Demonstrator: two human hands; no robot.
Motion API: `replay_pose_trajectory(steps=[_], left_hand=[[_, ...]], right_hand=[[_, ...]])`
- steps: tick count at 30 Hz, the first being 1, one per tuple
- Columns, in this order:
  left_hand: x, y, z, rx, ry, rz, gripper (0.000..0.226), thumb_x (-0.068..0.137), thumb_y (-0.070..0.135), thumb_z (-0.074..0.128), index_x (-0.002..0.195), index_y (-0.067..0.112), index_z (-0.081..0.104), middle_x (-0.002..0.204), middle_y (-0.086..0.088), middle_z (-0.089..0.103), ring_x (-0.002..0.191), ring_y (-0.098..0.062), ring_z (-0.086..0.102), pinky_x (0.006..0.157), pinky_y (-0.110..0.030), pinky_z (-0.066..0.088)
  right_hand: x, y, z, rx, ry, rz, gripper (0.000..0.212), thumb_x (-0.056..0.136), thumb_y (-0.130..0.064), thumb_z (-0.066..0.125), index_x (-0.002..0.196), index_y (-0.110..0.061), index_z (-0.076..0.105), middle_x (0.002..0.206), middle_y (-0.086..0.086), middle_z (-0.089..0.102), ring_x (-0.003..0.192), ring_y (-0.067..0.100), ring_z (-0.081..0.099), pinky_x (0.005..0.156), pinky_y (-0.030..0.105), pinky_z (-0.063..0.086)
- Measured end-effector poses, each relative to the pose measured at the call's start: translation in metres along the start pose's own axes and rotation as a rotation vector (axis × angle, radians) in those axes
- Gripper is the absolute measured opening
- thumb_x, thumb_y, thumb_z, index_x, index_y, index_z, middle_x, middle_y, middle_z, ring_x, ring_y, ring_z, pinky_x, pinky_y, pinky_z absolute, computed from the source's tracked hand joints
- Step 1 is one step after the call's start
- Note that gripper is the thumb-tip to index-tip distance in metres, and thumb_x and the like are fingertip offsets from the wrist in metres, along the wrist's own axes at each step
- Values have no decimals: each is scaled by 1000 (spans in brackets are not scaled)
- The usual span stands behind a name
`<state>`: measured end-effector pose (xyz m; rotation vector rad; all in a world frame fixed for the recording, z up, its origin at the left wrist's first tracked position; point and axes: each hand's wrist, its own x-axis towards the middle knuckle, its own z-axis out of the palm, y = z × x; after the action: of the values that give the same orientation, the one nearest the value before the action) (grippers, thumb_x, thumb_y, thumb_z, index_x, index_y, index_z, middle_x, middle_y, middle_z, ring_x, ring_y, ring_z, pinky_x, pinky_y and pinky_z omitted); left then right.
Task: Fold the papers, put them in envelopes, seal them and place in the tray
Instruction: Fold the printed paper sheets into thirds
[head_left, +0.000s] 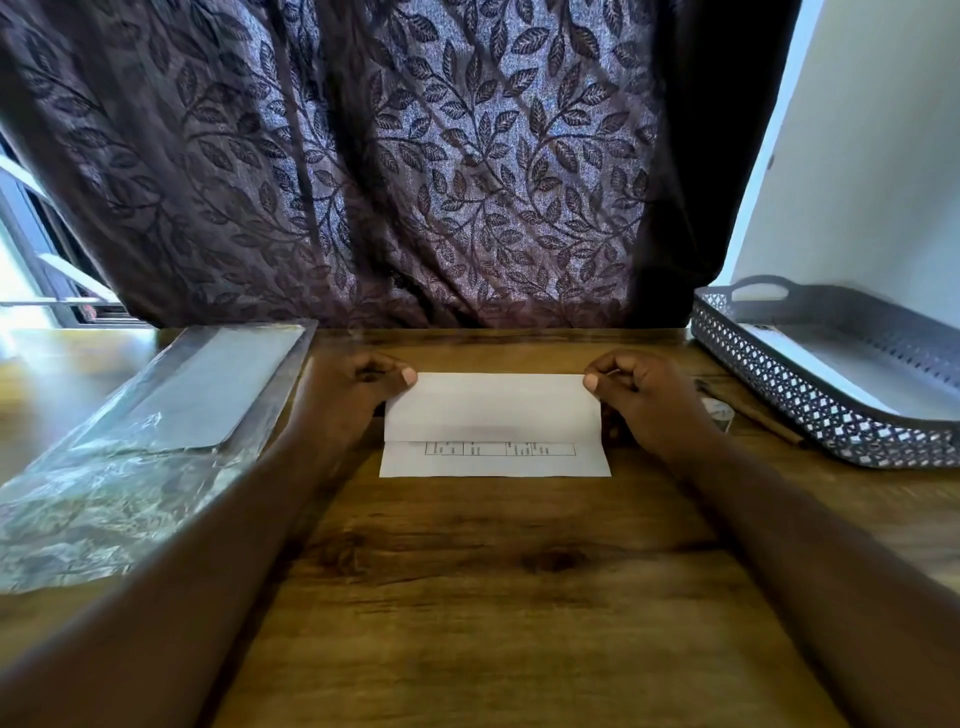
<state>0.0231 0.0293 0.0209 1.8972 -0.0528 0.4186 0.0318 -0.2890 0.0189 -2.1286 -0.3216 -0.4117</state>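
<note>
Where the paper lies: paper (493, 410) flat on the wooden surface (493, 597), centred between the two forearms, toward the far edge.
Fold state: one fold in. A blank flap lies over the sheet and stops short of the near edge, so a printed strip shows.
Long axis: left to right, square across the person's front; the crease appears to run along the far side.
Left grip: left hand (358, 387) closed in a pinch on the far-left corner, thumb tip on top.
Right grip: right hand (641, 389) pinches the far-right corner the same way.
Nearer hand: neither; each sits at its own end of the axis, level with the other.
Coming move (judgement): a second fold, near strip up or flap down again. It turns on keeping both corners level so the edges run parallel to the axis.
Envelope supply: clear plastic pack (171, 415) left of the paper, just beside the left forearm, with flat pale sheets inside; the left hand is nearer.
Tray: dark perforated tray (779, 389) at far right, apart from the paper, with a white flat piece (810, 364) in it; the right hand is nearer.
Between right hand and tray: thin dark stick (758, 418); cannot tell what it is.
Writing: a ruled table with small marks on the strip, too small to read. No brand legible anywhere.
</note>
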Motion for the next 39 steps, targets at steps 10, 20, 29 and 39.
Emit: replay_pose_trajectory(steps=[10, 20, 29, 39], left_hand=[[-8, 2, 4, -528, -290, -248, 26, 82, 24, 73, 107, 16, 75, 109, -14, 76, 99, -33, 73, 70, -39, 61], [-2, -6, 4, -822, -279, -314, 28, 100, 6, 51, 125, 3, 62, 120, -20, 71, 108, -37, 70, 74, -43, 63], [-2, -6, 6, -907, -270, -346, 32, 97, 6, 52, 128, 3, 60, 123, -20, 70, 111, -37, 69, 78, -44, 62], [-14, 9, 13, -624, -313, -219, 42, 83, 27, 71, 122, 11, 66, 113, -12, 75, 98, -28, 75, 71, -32, 63]], right_hand=[[1, 0, -3, 153, 45, 88, 14, 99, -19, 63, 88, -20, 71, 64, 5, 70, 50, 20, 63, 50, 34, 56], [-1, 1, -1, 476, -85, 234, 17, 103, -9, 53, 108, -13, 68, 78, 3, 75, 68, 26, 74, 53, 33, 57], [-1, 0, 1, 671, -302, 133, 49, 79, -24, 79, 125, -23, 60, 112, 14, 76, 86, 29, 76, 59, 30, 58], [2, 7, 6, 608, -138, 183, 26, 95, -30, 66, 116, -15, 68, 99, 15, 78, 76, 28, 75, 60, 32, 57]])
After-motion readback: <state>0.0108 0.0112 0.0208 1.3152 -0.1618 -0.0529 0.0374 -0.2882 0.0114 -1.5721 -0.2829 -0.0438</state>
